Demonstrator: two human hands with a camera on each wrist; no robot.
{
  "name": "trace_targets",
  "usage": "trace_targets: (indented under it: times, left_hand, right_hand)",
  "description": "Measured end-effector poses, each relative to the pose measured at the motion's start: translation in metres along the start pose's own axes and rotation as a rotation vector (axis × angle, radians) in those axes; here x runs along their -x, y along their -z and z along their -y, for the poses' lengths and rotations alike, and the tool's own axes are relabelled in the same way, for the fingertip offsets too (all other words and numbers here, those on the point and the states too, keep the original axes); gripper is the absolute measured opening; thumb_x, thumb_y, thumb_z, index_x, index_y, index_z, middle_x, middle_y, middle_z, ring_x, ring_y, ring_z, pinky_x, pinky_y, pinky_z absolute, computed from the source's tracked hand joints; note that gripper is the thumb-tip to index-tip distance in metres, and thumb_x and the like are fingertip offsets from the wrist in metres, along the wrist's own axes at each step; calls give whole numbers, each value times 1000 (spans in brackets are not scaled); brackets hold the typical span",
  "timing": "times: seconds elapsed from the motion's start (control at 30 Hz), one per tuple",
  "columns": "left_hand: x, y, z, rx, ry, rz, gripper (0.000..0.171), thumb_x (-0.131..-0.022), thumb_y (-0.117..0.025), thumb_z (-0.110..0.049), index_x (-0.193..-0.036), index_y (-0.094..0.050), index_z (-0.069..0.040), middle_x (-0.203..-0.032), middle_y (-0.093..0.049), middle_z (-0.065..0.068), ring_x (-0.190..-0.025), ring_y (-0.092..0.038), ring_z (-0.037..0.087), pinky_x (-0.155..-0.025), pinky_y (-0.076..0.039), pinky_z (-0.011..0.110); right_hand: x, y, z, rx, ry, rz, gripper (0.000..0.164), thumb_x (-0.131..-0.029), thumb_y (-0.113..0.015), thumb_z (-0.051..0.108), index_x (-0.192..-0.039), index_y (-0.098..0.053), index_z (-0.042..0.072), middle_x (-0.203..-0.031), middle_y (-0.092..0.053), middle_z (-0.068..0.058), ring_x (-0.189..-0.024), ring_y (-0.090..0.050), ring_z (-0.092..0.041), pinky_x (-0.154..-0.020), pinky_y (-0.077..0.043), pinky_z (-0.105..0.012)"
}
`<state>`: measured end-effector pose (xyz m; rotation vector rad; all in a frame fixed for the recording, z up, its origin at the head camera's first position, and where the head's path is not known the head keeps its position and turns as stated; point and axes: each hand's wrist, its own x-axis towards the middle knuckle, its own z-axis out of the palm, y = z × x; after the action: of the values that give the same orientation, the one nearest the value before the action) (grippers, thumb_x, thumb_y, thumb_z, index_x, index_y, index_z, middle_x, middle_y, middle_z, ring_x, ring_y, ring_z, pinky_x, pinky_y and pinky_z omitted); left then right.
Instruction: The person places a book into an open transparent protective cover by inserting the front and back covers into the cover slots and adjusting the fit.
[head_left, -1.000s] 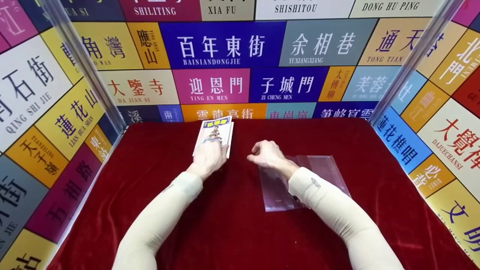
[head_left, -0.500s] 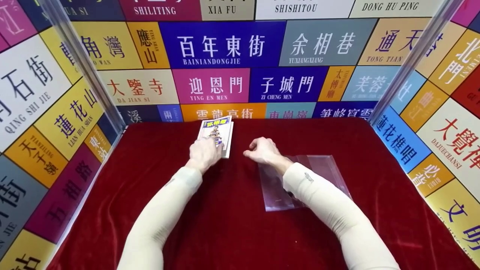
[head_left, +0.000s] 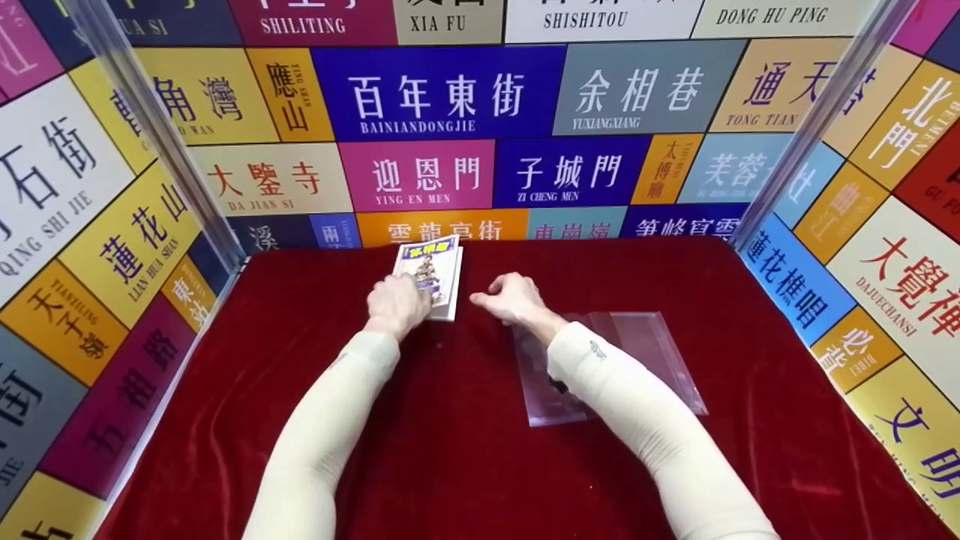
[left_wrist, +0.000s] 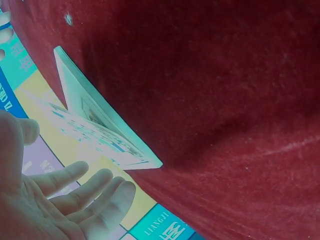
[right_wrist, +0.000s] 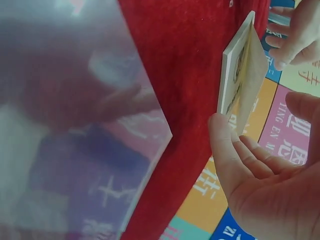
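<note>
A thin book (head_left: 427, 274) with an illustrated cover lies at the back of the red cloth. In the left wrist view its front cover (left_wrist: 100, 137) stands partly lifted off the pages. My left hand (head_left: 397, 304) is at the book's lower left; the left wrist view shows its fingers (left_wrist: 107, 197) fairly straight, holding nothing. To the right of the book is my right hand (head_left: 514, 298), with a gap between them in the head view. Its fingers (right_wrist: 227, 150) are extended and the thumb is apart, with nothing in the grasp.
A clear plastic sleeve (head_left: 652, 352) lies flat under and beside the right forearm. Red velvet cloth (head_left: 465, 450) covers the table. Walls with colourful sign panels (head_left: 439, 90) stand behind and at both sides.
My left hand has slid back and left, uncovering more of the book's cover. My right hand has shifted left, nearer the book. The plastic sleeve stays in place.
</note>
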<state>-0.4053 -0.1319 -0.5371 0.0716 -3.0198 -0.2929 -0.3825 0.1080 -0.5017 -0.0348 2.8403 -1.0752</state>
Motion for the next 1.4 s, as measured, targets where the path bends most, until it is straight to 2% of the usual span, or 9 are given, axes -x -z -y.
trace_targets:
  times: [0.1, 0.13, 0.27, 0.5, 0.7, 1.0, 1.1, 1.27, 1.4]
  left_hand:
    - [-2, -1, 1, 25, 25, 20, 64, -106, -64, -54, -128, -72, 6, -123, -77, 30, -115, -77, 48, -92, -67, 58]
    - [10, 15, -5, 33, 42, 43, 62, -106, -65, -51, -131, -71, 5, -126, -76, 31, -118, -76, 50, -95, -67, 60]
    - [10, 16, -4, 55, 71, 62, 66, -105, -66, -53, -135, -69, 5, -130, -73, 32, -119, -75, 49, -98, -66, 60]
    - [6, 17, -7, 83, 107, 89, 69, -103, -68, -51, -142, -64, 5, -138, -67, 36, -128, -68, 51, -101, -64, 61]
    - [-1, 13, -7, 106, 155, 125, 78, -100, -72, -55, -148, -61, 6, -146, -62, 36, -135, -62, 52, -105, -63, 60]
    - [-3, 13, -5, 137, 200, 179, 85, -98, -73, -58, -152, -58, 6, -150, -60, 37, -138, -61, 52, -107, -61, 61]
    - [-2, 16, -5, 150, 211, 186, 84, -97, -74, -57, -152, -58, 5, -150, -61, 36, -138, -61, 52, -108, -61, 61]
    - [-7, 13, -5, 167, 240, 220, 86, -97, -75, -57, -154, -56, 4, -152, -60, 36, -139, -60, 52, -110, -61, 60]
    - [-11, 9, -3, 186, 259, 253, 86, -96, -76, -56, -155, -54, 4, -153, -62, 35, -140, -60, 52, -112, -60, 60]
  right_hand:
    - [-4, -3, 2, -94, -75, 21, 56, -95, -87, 48, -129, -76, 5, -117, -81, -16, -86, -86, -32, -74, -71, -39]
    - [-6, -5, 3, -131, -96, 28, 55, -95, -87, 46, -129, -75, 5, -112, -81, -15, -88, -86, -32, -73, -71, -38]
    - [-11, -8, 7, -243, -159, 40, 53, -95, -88, 42, -129, -73, 4, -99, -80, -11, -97, -86, -32, -73, -71, -36]
    - [-10, -11, 14, -365, -217, 49, 57, -96, -86, 45, -131, -69, 4, -127, -79, -18, -110, -85, -34, -79, -72, -37]
    - [-9, -15, 18, -511, -234, 99, 59, -100, -83, 43, -137, -65, 1, -140, -75, -27, -122, -81, -41, -91, -71, -42]
    - [-14, -26, 23, -765, -298, 175, 78, -104, -76, 33, -163, -42, -4, -152, -66, -35, -136, -73, -48, -114, -63, -53]
    - [-16, -30, 24, -791, -313, 178, 83, -104, -75, 33, -168, -37, -4, -152, -67, -35, -137, -73, -47, -115, -63, -52]
    - [-16, -36, 21, -801, -321, 167, 82, -103, -77, 30, -167, -38, -4, -150, -69, -33, -136, -74, -44, -114, -63, -50]
    - [-17, -39, 19, -807, -324, 173, 72, -104, -74, 27, -163, -47, -4, -151, -69, -33, -138, -73, -43, -117, -61, -50]
